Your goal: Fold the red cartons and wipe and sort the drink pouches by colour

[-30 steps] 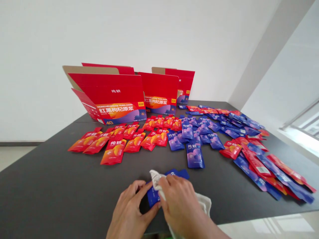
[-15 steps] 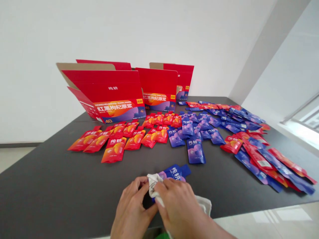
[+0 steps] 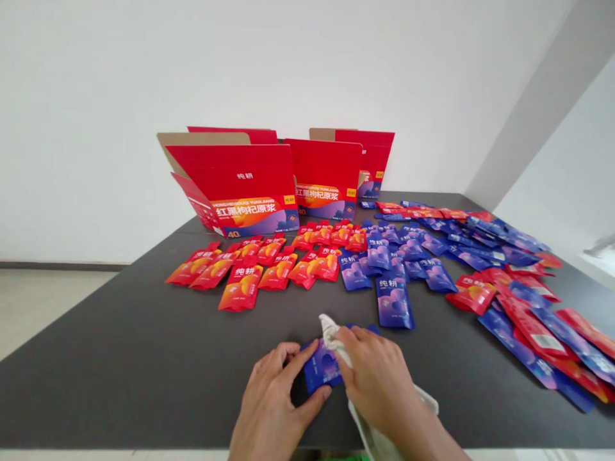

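Note:
A blue pouch [image 3: 319,370] with white lettering and purple fruit print lies flat near the table's front edge. My left hand [image 3: 275,400] holds its left end, with thumb and forefinger on opposite edges. In my right hand [image 3: 382,378] a white cloth [image 3: 329,329] is bunched up and pressed on the right part of the pouch. The cloth's loose end hangs below my right wrist toward the table's edge. That hand and the cloth hide much of the pouch's right side.
Beyond my hands, red pouches [image 3: 240,288] and blue pouches [image 3: 394,301] lie in rows on the dark table [image 3: 158,378]. Mixed pouches [image 3: 542,339] are heaped at the right. Open red cartons [image 3: 250,192] stand at the back before a white wall.
My right hand has slid the cloth rightward along the pouch, baring its left part. My left hand stays at the left end. The camera view has turned slightly left.

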Demonstrator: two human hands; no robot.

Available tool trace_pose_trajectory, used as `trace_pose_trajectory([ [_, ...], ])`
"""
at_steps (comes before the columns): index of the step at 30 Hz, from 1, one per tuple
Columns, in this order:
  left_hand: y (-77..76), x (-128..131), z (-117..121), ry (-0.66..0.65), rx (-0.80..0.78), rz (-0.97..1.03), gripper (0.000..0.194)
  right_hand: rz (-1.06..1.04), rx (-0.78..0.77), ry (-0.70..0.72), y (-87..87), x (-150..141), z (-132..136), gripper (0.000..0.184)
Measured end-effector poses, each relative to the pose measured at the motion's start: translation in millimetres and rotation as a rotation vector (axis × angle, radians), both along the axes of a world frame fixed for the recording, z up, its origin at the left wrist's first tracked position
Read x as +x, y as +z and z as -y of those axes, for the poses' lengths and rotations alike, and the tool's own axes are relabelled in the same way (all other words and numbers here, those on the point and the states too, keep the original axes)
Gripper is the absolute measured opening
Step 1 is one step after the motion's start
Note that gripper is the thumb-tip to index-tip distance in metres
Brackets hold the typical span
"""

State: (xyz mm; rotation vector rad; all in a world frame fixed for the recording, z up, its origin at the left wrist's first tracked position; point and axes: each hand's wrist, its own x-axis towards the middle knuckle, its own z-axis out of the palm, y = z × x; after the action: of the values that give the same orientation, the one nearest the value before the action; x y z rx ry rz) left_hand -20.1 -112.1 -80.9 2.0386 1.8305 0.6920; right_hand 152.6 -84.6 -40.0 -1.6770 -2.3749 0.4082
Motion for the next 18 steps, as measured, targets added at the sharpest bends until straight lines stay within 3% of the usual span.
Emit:
trace_pose_trajectory([
  [3, -1.1, -0.6, -0.3, 0.008, 0.004, -0.004, 0.047, 0.024, 0.031, -0.077, -0.4, -1.6, -1.8, 0.028],
  [8, -1.3, -1.9, -2.2, -0.008, 0.0, -0.01, 0.037, -0.062, -0.004, 0.166, -2.8, -10.7, 12.4, 0.028],
  [14, -4.0, -1.5, -5.2, 0.016, 0.043, -0.026, 0.044, 0.034, 0.025, -0.094, -0.2, -0.5, 2.4, 0.026],
  [18, -2.5, -0.9, -4.8, 0.005, 0.018, -0.019, 0.036, -0.035, -0.027, 0.127, 0.5, -9.4, 13.5, 0.029],
])
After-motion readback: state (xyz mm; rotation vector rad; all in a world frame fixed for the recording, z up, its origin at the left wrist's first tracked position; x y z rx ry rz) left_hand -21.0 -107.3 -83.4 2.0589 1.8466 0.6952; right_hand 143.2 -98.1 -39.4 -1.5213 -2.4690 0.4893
